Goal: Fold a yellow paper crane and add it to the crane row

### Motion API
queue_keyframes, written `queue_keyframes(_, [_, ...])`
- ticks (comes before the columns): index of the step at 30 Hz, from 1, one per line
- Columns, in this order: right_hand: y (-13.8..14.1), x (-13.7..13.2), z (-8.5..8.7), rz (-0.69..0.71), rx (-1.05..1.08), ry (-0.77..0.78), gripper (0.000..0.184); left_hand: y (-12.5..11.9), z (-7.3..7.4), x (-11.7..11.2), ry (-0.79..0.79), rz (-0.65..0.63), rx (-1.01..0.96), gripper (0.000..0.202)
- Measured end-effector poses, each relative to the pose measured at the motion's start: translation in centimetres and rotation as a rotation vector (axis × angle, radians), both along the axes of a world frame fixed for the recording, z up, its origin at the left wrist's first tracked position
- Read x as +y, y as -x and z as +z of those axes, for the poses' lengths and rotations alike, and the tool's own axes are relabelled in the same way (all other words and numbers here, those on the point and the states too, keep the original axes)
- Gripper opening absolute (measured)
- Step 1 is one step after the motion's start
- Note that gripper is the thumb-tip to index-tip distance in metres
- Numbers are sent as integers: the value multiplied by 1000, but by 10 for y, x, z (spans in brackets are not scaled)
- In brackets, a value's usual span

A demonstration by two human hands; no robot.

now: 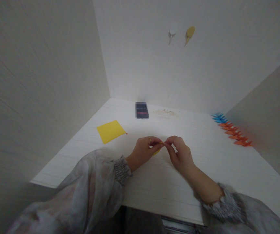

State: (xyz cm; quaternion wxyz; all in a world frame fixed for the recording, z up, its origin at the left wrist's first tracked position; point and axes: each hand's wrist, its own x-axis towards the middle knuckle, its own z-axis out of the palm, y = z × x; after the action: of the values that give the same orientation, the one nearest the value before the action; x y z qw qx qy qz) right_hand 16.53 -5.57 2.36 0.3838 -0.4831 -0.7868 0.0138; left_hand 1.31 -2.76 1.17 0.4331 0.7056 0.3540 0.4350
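Between my two hands, above the middle of the white table, is a small piece of folded yellow paper (156, 152). My left hand (144, 150) pinches it with thumb and fingers, and a ring shows on one finger. From the other side, my right hand (179, 152) has thumb and forefinger pressed together on its tip. The fingers hide most of the folds. To the left of my left hand lies a flat stack or sheet of yellow paper (111, 131), with a tiny orange scrap (126, 133) at its right corner.
A dark, blurred-out phone-like rectangle (141, 110) lies near the back wall. Along the right wall runs a row of folded paper figures, blue (219, 118) at the back and orange (236, 134) nearer. White (172, 30) and yellow (190, 32) hooks are on the back wall.
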Motion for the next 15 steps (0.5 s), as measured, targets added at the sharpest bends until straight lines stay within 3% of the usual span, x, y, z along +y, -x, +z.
queue_keyframes(7, [1,0,1,-68,8,83,10,-1,-2,0,79,-66,-46,18])
queue_keyframes(15, [-5,2,6,70,329,310,20,-2,-8,6,386,-151,-348,24])
